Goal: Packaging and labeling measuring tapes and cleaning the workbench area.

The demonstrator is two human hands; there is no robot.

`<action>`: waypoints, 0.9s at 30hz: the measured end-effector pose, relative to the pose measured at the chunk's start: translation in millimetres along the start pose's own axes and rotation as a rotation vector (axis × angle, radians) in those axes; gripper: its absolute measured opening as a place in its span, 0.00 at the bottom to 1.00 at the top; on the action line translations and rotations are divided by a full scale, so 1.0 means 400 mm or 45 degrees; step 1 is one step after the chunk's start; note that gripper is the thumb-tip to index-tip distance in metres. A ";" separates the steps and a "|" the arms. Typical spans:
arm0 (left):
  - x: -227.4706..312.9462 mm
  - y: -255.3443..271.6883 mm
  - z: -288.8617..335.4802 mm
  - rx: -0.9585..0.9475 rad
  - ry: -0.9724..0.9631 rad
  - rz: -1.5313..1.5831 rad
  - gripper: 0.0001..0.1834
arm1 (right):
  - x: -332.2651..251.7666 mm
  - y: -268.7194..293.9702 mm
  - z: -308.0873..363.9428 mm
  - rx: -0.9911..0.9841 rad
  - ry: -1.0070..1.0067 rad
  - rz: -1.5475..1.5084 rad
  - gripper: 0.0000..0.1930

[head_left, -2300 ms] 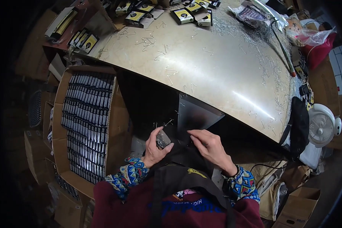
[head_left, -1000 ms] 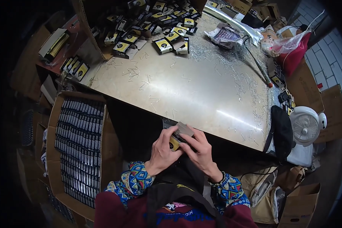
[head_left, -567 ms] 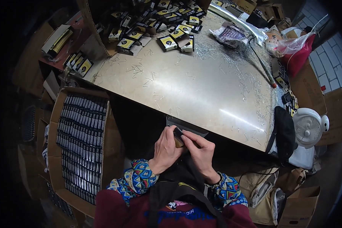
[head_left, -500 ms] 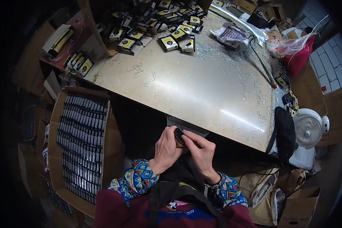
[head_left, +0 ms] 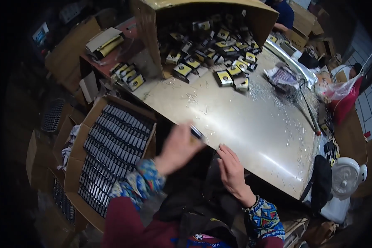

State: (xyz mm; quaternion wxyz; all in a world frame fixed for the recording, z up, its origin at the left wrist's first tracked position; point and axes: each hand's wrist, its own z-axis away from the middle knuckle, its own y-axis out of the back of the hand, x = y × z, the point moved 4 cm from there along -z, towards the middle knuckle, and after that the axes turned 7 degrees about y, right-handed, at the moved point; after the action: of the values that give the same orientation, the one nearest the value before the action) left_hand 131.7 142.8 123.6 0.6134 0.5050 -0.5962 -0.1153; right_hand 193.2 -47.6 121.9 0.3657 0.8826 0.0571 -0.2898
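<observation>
My left hand (head_left: 178, 146), smeared by motion, is closed round a small black box (head_left: 197, 132) with a pale face, just over the near edge of the table. To its right, my right hand (head_left: 232, 169) is at that same edge with its fingers stretched out, and I see nothing in it. Left of my left arm stands an uncovered cardboard carton (head_left: 80, 155) packed with rows of small black-and-grey boxes (head_left: 115, 142). At the table's far side, a large carton (head_left: 151, 41) lies on its side, and black-and-yellow boxes (head_left: 223, 78) spill from its mouth.
Thin bent metal pins (head_left: 264, 93) are scattered over the pale tabletop (head_left: 219, 111). A crumpled wrapper (head_left: 283, 78) and a long thin tool (head_left: 312, 113) lie at the right. A white fan (head_left: 345, 177) stands beyond the right edge. Another person's arm (head_left: 286, 16) shows at the back.
My hands were together over my lap. Now they are apart: the left has swung forward with the small black box, and the right has let go. My view has shifted left and up.
</observation>
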 end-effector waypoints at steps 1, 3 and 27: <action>-0.066 0.055 -0.067 0.045 0.130 -0.237 0.38 | -0.001 -0.016 -0.038 -0.121 0.116 0.143 0.17; -0.138 0.127 -0.182 0.432 0.041 -0.847 0.37 | 0.057 -0.081 -0.093 -0.307 0.165 0.256 0.23; -0.077 0.032 -0.452 -0.497 -0.032 -0.279 0.34 | 0.468 0.310 0.003 -0.406 -0.182 0.687 0.24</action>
State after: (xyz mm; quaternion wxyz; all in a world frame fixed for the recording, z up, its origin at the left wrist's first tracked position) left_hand 271.0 258.7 154.4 0.6759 0.4369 -0.5117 -0.3007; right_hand 385.9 -159.4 93.8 0.5663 0.7748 -0.1601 -0.2311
